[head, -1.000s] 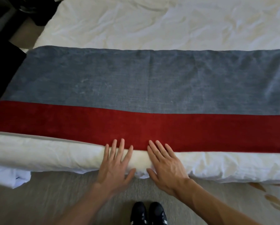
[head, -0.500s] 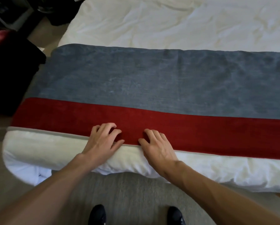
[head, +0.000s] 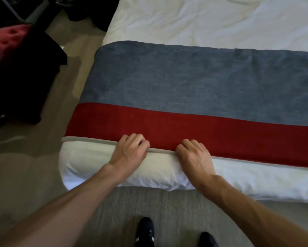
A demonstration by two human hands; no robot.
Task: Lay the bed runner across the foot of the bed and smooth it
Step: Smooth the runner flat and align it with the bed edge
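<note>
The bed runner [head: 194,90], grey-blue with a red band along its near side and a thin grey trim, lies flat across the foot of the white bed [head: 212,20]. Its left end hangs over the bed's left side. My left hand [head: 130,150] sits at the runner's near edge, fingers curled onto the red band and thumb under the trim, gripping it. My right hand [head: 194,154] grips the same edge a hand's width to the right, fingers curled on the red band.
A white duvet [head: 158,172] bulges over the foot of the bed below the runner. A dark bag or chair with red cloth [head: 16,68] stands on the floor at the left. My black shoes [head: 144,230] stand on grey carpet close to the bed.
Both hands moved up from flat on the duvet onto the runner's near edge and curled round it. The view shifted left, so the bed's left corner shows.
</note>
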